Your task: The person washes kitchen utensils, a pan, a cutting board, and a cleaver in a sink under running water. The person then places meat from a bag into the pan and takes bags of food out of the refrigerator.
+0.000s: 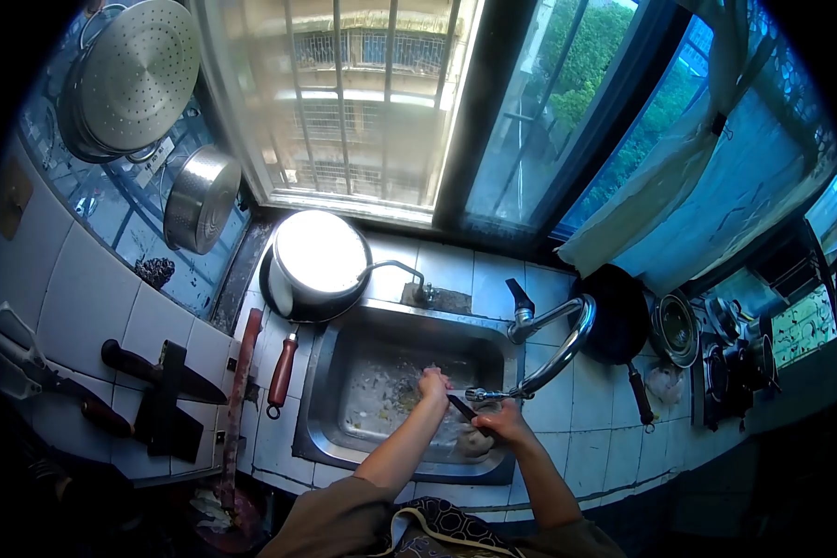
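Both of my hands are over the metal sink [318,395], close beneath the curved faucet [567,358]. My right hand [504,423] is closed around what looks like a narrow dark knife [462,407], which slants up and left toward my other hand. My left hand [433,382] is beside the spout, its fingers curled together near the knife's far end. Whatever those fingers hold, if anything, is too small to make out. Small pale and yellowish scraps [400,391] lie on the wet sink floor. A pale, soft-looking lump [474,441] is in the front right corner, below my right hand.
A pot with a bright lid [321,251] stands behind the sink at left; a red-brown handle [283,377] points forward from there. Knives [195,379] hang on the left wall. A dark wok [614,316] leans at right, near stacked bowls [675,330].
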`<state>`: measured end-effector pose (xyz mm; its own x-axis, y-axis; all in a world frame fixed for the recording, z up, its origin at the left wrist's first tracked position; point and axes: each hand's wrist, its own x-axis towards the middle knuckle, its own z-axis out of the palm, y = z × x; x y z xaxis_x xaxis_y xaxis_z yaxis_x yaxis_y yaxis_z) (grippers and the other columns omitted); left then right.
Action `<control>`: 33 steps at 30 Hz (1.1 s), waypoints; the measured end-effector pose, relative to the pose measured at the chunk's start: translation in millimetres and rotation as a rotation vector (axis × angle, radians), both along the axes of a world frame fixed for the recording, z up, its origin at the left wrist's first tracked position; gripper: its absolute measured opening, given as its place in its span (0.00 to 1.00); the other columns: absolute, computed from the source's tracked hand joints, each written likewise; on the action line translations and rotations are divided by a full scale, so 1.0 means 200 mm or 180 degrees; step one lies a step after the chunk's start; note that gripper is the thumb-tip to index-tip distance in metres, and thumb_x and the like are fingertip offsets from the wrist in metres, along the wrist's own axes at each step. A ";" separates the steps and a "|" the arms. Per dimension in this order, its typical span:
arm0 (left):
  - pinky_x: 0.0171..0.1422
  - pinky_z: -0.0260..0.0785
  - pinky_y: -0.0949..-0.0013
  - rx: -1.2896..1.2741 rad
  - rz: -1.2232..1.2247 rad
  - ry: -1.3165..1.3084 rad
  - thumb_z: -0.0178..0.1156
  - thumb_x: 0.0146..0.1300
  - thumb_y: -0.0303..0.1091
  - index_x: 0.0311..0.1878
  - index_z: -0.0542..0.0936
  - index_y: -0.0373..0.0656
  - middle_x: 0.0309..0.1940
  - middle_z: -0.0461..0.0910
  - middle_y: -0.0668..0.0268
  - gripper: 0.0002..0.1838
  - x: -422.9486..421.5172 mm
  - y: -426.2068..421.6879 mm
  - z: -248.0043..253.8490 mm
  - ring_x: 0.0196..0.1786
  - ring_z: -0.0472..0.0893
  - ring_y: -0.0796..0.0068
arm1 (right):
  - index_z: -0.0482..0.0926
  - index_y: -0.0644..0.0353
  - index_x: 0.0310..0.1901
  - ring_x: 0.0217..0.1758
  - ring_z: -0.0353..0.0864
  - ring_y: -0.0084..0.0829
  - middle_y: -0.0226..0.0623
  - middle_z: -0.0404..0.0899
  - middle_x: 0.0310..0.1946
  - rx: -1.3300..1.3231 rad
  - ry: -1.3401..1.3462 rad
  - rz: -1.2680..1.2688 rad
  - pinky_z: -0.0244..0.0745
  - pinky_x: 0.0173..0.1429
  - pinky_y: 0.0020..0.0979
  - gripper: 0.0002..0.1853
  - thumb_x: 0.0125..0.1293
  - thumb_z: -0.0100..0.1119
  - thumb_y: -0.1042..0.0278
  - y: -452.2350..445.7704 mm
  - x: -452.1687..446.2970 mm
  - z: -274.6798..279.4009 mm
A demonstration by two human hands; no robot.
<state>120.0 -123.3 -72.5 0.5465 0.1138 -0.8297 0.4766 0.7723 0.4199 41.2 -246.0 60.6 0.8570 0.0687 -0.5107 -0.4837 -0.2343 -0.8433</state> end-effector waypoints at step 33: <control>0.11 0.40 0.79 -0.1438 -0.2132 -0.0134 0.37 0.68 0.39 0.30 0.62 0.46 0.13 0.54 0.76 0.11 -0.46 0.32 0.51 0.12 0.50 0.86 | 0.73 0.61 0.40 0.37 0.77 0.39 0.42 0.77 0.32 -0.1378 -0.0901 -0.0976 0.69 0.44 0.36 0.14 0.54 0.53 0.63 0.40 0.31 -0.62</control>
<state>27.9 -60.2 29.0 0.4116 -0.5902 -0.6944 0.8890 0.4277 0.1634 104.0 -166.2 -63.2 0.9116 -0.3666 -0.1859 -0.3541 -0.4705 -0.8082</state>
